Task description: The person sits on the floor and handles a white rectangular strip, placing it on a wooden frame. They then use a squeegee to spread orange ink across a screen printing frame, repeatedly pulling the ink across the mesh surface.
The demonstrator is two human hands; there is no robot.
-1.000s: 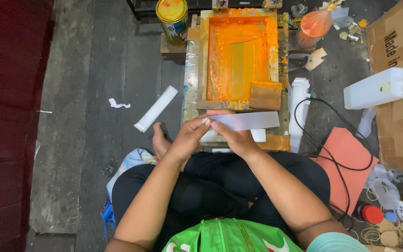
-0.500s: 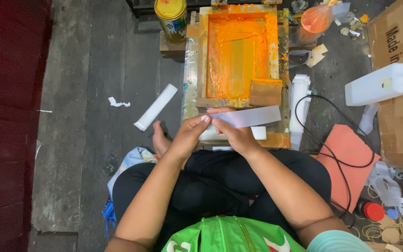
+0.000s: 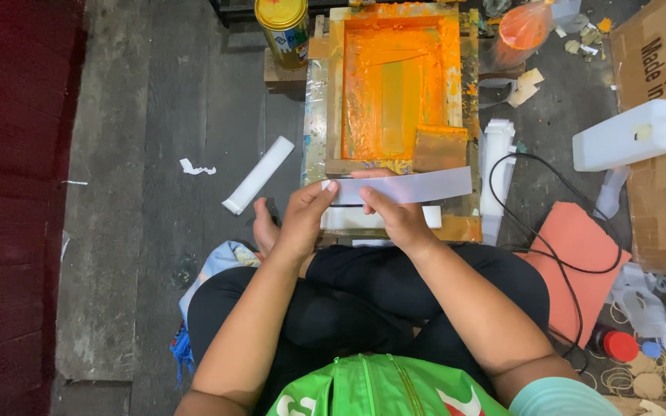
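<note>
Head view, looking down on a seated person, legs crossed on a grey plank floor (image 3: 156, 154).

Far left: a dark red surface (image 3: 9, 192) ran along the floor edge. A small crumpled white scrap (image 3: 196, 166) lay on the planks; just right of it a flat white strip (image 3: 258, 175) lay at a slant, apart from the hands.

Left hand (image 3: 302, 219): fingers curled, thumb and fingertips pinched on the left end of a pale translucent strip (image 3: 418, 186). Right hand (image 3: 396, 217): closed on the same strip from below, near its middle, thumb on top. The strip was held roughly level, slightly raised toward the right, just in front of the near edge of the printing frame.

Centre: a wooden screen frame (image 3: 393, 85) thick with orange ink, a brown squeegee block (image 3: 439, 148) resting at its near right corner. A yellow-lidded can (image 3: 282, 27) stood at the frame's upper left.

Right: a stack of white strips (image 3: 495, 166) lay beside the frame, a black cable (image 3: 537, 231) looped over a salmon-coloured sheet (image 3: 580, 262). A white plastic jug (image 3: 630, 135) lay on its side against a cardboard box (image 3: 660, 62).
</note>
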